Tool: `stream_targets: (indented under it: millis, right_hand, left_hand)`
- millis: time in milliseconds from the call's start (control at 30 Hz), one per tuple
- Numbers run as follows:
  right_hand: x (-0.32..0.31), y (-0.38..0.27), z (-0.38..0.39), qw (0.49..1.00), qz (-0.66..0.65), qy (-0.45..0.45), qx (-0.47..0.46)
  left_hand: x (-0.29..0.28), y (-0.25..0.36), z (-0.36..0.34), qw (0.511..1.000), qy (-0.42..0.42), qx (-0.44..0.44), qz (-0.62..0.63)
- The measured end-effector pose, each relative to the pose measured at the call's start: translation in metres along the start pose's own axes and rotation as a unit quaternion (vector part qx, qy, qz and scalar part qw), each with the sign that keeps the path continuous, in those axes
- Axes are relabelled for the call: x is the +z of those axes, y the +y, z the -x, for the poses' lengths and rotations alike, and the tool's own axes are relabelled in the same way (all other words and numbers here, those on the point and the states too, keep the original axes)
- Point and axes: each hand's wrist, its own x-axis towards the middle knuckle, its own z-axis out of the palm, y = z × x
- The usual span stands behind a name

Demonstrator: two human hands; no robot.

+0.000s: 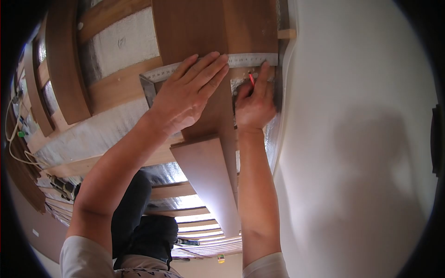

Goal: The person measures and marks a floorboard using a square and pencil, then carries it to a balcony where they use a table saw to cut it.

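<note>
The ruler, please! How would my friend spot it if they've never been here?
Start at the big white wall on the right; beside it are brown boards. Across them lies the ruler, partly under the left hand. Unlike those plain boards, it's whitish, narrow and dotted with tiny dark marks.

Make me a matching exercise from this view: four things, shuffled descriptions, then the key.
Things:
1. left hand
2. ruler
3. pencil
4. cable

Descriptions:
A. silvery, with scale marks
B. curving near the picture's left rim
C. red, held in the right hand
D. laid flat over the ruler

Pairs: 1-D; 2-A; 3-C; 4-B
</note>
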Motion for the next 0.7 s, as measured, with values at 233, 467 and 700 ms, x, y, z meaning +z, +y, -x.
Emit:
stream_targets:
  millis: [233,467,700]
  right_hand:
    - [0.0023,0.0004,0.0016,1.000,0.001,0.003,0.001]
    - [0.0018,0.0021,0.0057,1.000,0.014,-0.023,0.006]
    - [0.0012,0.0010,0.0041,1.000,0.007,-0.019,0.003]
  left_hand:
    - [0.0023,-0.0001,0.0009,1.000,0.013,0.004,-0.012]
    - [0.0038,-0.0020,0.0010,0.999,0.030,-0.003,0.023]
    - [0.0059,-0.0027,0.0021,0.999,0.033,0.000,-0.003]
